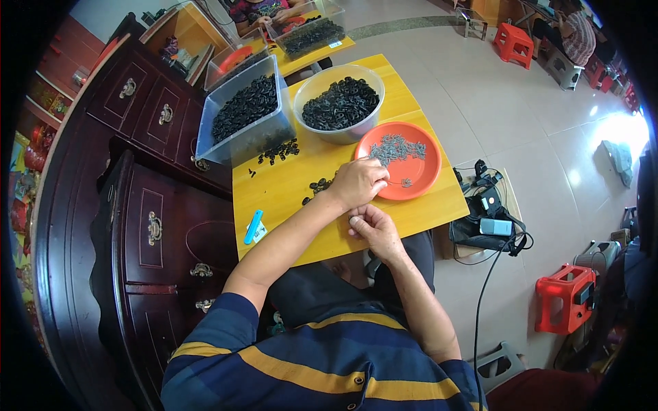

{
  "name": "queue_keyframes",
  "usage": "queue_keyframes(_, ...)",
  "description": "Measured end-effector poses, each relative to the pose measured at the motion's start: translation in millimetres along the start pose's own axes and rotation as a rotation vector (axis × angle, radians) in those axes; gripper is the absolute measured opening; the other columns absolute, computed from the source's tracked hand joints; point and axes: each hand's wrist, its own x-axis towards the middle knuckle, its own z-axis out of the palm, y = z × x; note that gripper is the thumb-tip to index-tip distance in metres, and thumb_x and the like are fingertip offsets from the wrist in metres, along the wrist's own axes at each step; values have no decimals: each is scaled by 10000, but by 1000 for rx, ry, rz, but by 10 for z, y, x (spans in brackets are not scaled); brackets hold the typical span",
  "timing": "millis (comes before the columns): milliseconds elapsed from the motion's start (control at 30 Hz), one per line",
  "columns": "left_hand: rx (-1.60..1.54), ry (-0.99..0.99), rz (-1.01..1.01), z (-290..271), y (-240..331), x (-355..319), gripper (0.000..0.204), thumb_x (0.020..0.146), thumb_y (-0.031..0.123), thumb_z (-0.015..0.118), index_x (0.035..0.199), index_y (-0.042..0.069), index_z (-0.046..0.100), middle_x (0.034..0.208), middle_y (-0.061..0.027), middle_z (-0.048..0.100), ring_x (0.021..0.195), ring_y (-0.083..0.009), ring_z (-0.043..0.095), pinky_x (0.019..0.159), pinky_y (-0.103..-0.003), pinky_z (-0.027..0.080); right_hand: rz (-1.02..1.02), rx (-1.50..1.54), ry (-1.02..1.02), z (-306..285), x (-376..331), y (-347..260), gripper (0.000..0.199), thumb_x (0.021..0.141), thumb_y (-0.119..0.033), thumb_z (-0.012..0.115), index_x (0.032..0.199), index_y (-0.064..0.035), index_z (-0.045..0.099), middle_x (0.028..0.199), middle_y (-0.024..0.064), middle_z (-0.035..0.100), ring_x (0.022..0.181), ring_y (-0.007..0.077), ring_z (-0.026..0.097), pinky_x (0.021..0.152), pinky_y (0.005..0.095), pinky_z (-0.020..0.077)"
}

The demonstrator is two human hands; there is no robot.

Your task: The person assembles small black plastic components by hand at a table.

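My left hand (360,183) is over the near left rim of an orange plate (423,179). Its fingers are pinched together, and whatever is between them is too small to make out. Small grey metal pins (397,149) lie heaped on the plate, with a few more (406,183) apart near my left fingertips. Just below, at the table's near side, my right hand (375,229) is closed, thumb against finger, on a small dark piece mostly hidden by the fingers. Several loose black plastic parts (320,185) lie beside my left wrist.
On the yellow table (288,195) stand a round tub (299,113) and a clear bin (205,147), both full of black parts. A light-blue tool (253,227) lies at left. Dark drawers (147,226) flank the table. Across it, a person (264,10) works.
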Motion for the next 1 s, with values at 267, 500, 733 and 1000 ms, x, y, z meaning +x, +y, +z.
queue_keyframes(267,63,-187,112,186,-140,257,88,782,184,694,799,97,692,828,-65,654,837,-276,655,741,-406,533,15,5,-33,-34,21,-36,134,985,-89,594,1096,-15,602,916,-11,602,776,64,581,724,224,509)
queue_keyframes(500,233,-296,239,207,-229,355,119,786,183,673,789,68,644,839,-105,650,851,-307,664,743,-441,541,42,18,-15,23,28,-73,107,978,-90,601,1063,-26,598,901,-14,598,760,73,589,714,222,507)
queue_keyframes(733,217,-322,236,147,-199,402,132,715,125,625,768,16,677,819,-196,690,824,-361,690,733,-474,562,50,-15,33,23,-2,-42,130,979,-101,606,1082,-23,591,898,-2,610,764,89,605,734,236,525)
queue_keyframes(1000,-295,-17,29,-227,81,-22,72,803,85,601,827,44,547,725,-107,584,674,-276,613,634,-386,489,24,-2,72,38,-18,-43,127,976,-119,610,1066,-31,596,902,3,615,761,90,596,723,235,514)
